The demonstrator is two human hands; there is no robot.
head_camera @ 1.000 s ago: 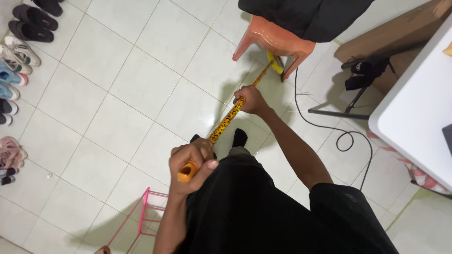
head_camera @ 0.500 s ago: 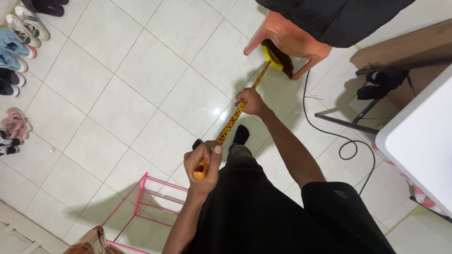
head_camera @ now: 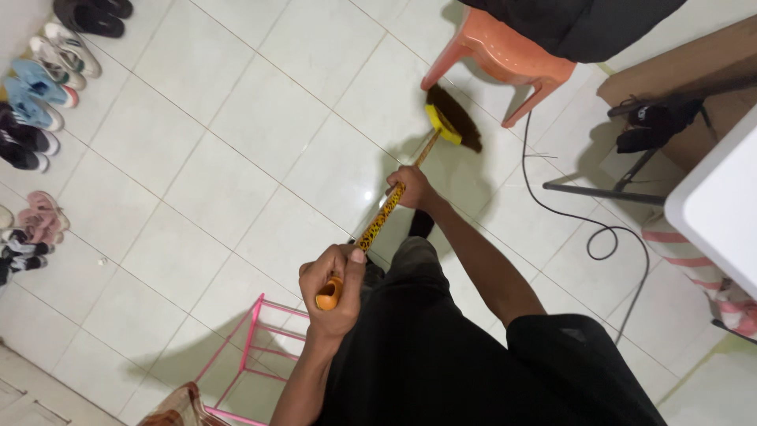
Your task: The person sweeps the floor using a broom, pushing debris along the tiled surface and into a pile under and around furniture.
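**Two hands on a spotted broom**

We see the left hand [head_camera: 333,282] wrapped around the orange end of the broom [head_camera: 390,203], the right hand [head_camera: 412,187] gripping mid-shaft. Its bristles touch the floor at one o'clock, beside the orange stool [head_camera: 505,55]. It looks light and stiff. No containers show.

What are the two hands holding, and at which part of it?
Both hold one broom by its spotted yellow handle: the left hand grips the orange top end, the right hand grips lower, nearer the brush.
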